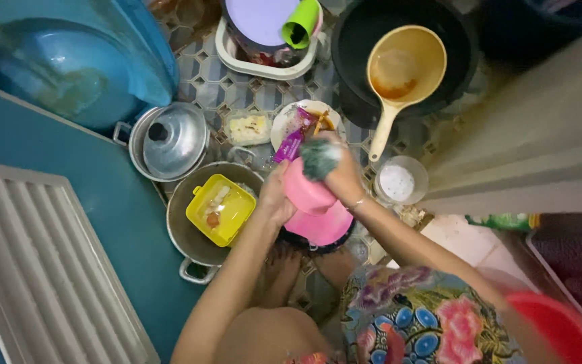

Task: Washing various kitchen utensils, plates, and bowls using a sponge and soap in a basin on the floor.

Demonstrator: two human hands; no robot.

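The left hand (276,197) holds a pink cup (306,192) over a pink bowl (323,226), the right hand (342,176) presses a green sponge (319,159) on it, and a yellow box (220,209) lies in a metal pot (186,236) beside them.

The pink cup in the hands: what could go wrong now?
1. The pink cup looks soapy under the green scrubber; it may slip from the left hand.
2. The right hand works close to the yellow ladle and may knock it.
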